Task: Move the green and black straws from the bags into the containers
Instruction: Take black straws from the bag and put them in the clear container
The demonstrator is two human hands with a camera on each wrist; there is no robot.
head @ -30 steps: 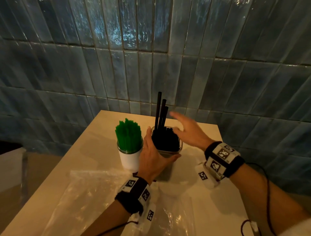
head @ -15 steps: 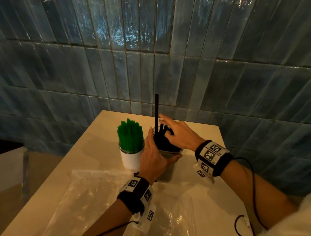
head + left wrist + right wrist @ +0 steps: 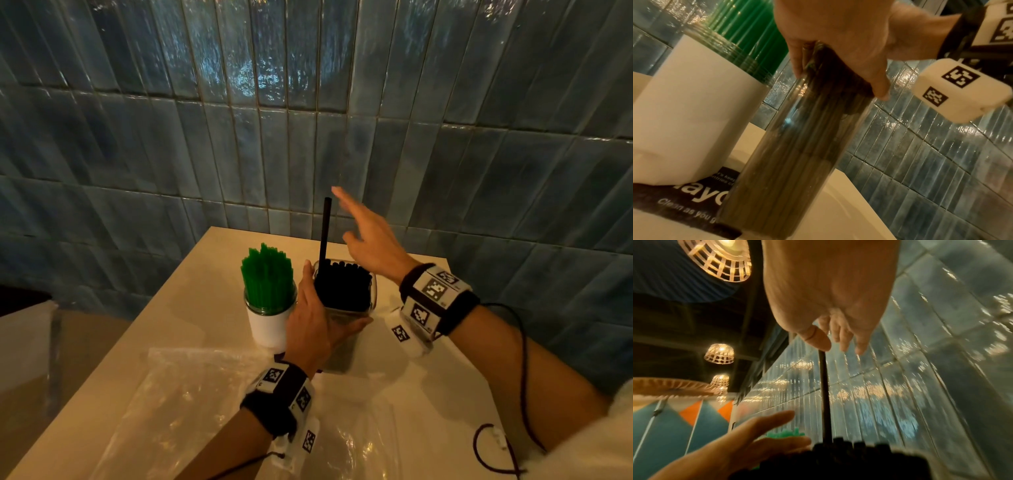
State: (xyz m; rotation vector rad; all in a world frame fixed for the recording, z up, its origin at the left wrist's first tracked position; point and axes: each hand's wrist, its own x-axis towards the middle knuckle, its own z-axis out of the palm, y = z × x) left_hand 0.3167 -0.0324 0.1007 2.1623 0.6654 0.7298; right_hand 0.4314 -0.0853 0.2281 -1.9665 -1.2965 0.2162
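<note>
Green straws (image 3: 269,277) stand packed in a white container (image 3: 269,327). To its right a clear container (image 3: 346,310) holds black straws (image 3: 344,286), and one tall black straw (image 3: 324,233) sticks up well above the rest. My left hand (image 3: 315,322) grips the clear container's near side, thumb and fingers round its rim (image 3: 838,40). My right hand (image 3: 366,236) hovers above the container with straight fingers, fingertips by the tall straw's top. In the right wrist view the thumb (image 3: 818,339) is just over the tall straw (image 3: 825,394); I cannot tell whether they touch.
Two crumpled clear plastic bags (image 3: 191,394) (image 3: 359,445) lie flat on the cream table (image 3: 428,377) near me. A blue tiled wall (image 3: 342,120) rises right behind the containers. The table's left edge drops off to the floor.
My right hand pushed down the raised black straws, leaving one standing tall, then lifted from the straw tops to the tall straw's tip. The left hand stayed on the clear container.
</note>
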